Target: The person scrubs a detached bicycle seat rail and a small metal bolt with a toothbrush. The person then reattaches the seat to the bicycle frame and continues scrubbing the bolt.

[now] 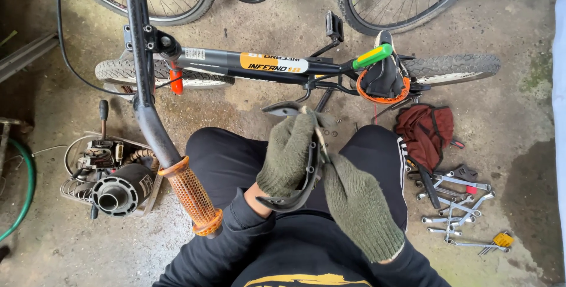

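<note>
Far left: small engine (115,184) sitting on the floor. Centre: your left hand (287,154) is gripping a curved black guard (308,176), long axis running near-to-far; your right hand (359,204), fingers closed, is touching its right edge. Frame's orange-and-white label (274,63) lying beyond. Right: wrenches (457,204).
</note>
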